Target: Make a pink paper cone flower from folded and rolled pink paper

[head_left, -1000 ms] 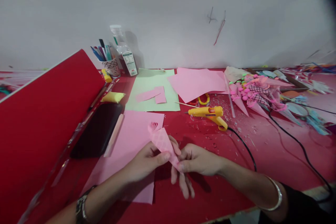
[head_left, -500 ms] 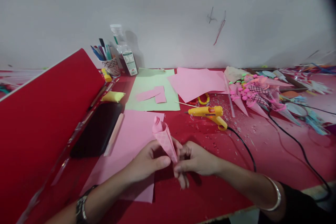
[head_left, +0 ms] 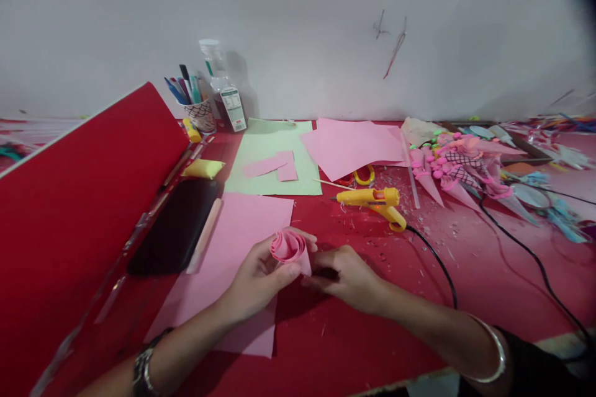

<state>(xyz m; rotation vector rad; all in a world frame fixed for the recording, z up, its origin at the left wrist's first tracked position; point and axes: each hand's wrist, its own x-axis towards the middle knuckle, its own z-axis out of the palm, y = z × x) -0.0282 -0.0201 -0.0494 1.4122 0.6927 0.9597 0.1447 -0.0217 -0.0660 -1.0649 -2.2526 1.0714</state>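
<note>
A rolled pink paper cone [head_left: 300, 260] is in my left hand [head_left: 263, 273], with thumb in front and fingers wrapped behind. Its open mouth, showing a spiral of paper layers, faces up toward me; the pointed end is hidden. My right hand [head_left: 349, 276] is at the cone's lower right side, its fingers curled in against it and slightly blurred. Beneath my left arm lies a pink paper sheet [head_left: 251, 217] on the red table. Beyond the hands rests a yellow glue gun [head_left: 367, 198], its nozzle pointing left.
Finished pink cones [head_left: 460, 167] are heaped at the right, near black cables [head_left: 437, 260]. Pink sheets [head_left: 354, 142] and a pale green sheet [head_left: 265, 133] lie at the back. On the left are a black phone [head_left: 174, 226], a red board [head_left: 93, 198], a pen cup [head_left: 200, 116] and a bottle [head_left: 230, 108].
The cone has tipped so its mouth faces me, where before its side showed. My right hand's fingers have curled further in near its lower end. The view has shifted slightly.
</note>
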